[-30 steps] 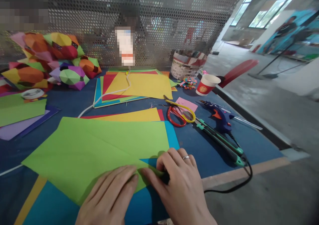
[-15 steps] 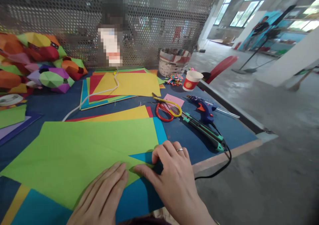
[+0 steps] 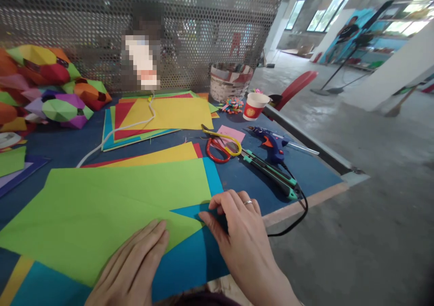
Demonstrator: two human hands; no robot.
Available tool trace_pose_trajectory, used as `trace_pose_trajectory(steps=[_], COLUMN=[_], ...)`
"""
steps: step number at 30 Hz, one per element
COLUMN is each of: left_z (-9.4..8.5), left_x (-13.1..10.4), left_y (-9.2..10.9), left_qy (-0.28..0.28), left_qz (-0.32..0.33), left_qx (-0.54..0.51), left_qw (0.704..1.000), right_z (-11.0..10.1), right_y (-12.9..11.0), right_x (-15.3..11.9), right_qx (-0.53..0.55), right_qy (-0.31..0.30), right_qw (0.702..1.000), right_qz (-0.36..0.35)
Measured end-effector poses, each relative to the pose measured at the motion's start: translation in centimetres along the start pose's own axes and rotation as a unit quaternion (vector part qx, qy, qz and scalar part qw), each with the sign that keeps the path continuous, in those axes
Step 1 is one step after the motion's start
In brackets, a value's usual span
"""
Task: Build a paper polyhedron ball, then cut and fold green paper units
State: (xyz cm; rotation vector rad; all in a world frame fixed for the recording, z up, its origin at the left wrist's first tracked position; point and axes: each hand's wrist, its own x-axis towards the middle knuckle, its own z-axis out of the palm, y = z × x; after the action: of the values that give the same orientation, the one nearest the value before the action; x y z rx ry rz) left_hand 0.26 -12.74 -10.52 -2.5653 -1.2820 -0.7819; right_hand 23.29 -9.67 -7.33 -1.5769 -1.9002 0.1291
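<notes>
A large sheet of green paper, with a pointed right end, lies over blue paper in front of me. My left hand lies flat on the green sheet near its front edge, fingers stretched out and side by side. Beside the sheet's right tip is my right hand, with a ring on one finger. Its fingers are curled and its thumb stands a little apart from them, close to the paper tip. No object shows between thumb and fingers. Yellow paper sticks out behind the green sheet.
Scissors, a utility knife and a glue gun lie at the right. Behind are a paper cup, a basket and a stack of coloured paper. Folded paper shapes are piled left. A white cord crosses the table.
My right hand has shifted slightly right over the paper, its thumb drawing back from the green sheet toward the fingers. My left hand stays flat. The whole view has shifted slightly.
</notes>
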Motion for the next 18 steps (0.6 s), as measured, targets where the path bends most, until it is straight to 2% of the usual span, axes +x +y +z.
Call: trace_pose_trajectory(steps=[4,9,12,15,18], left_z=[0.0,-1.0,-1.3,-1.2,-1.2], left_x=[0.2,0.4,0.4,0.7,1.2], left_y=[-0.5,-0.2,0.1,0.4,0.6], left_qy=[0.008,-0.04,-0.046,-0.028,0.007], left_qz=[0.043,0.042,0.045,0.039,0.035], left_qx=[0.014,0.039,0.06,0.066,0.061], left_qw=[0.999,0.998,0.996,0.997,0.997], right_z=[0.1,0.0,-0.3,-0.2,0.6], right_y=[0.1,0.2,-0.6,-2.3,-3.6], right_x=[-0.1,-0.1,-0.2,-0.4,-0.5], right_qx=[0.005,0.012,0.026,0.053,0.049], right_qy=[0.005,0.017,0.033,0.039,0.009], right_qw=[1.0,1.0,0.999,0.996,0.996], right_qz=[-0.011,-0.012,-0.028,-0.06,-0.068])
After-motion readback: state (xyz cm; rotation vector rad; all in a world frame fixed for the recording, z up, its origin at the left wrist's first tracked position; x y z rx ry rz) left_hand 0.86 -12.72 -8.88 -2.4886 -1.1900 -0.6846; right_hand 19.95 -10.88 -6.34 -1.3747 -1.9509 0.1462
